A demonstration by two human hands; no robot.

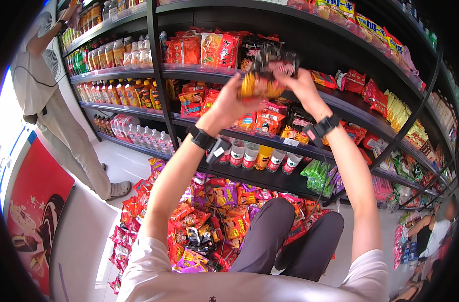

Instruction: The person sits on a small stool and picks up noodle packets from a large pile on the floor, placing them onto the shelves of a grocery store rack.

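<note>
My left hand and my right hand hold a black-and-yellow snack bag between them, blurred, in front of the middle shelf. The left is at the bag's lower left, the right at its upper right. Behind it on that shelf stand a red-and-white noodle packet, red packets and black packets. Below are red snack bags on the lower shelf, above a row of bottles. Many red, purple and black snack bags lie heaped on the floor around my knees.
A person stands at the left, reaching to the upper shelf. At the far right another person is low down by the shelves. A black shelf post rises left of my hands. A red freezer panel is at the lower left.
</note>
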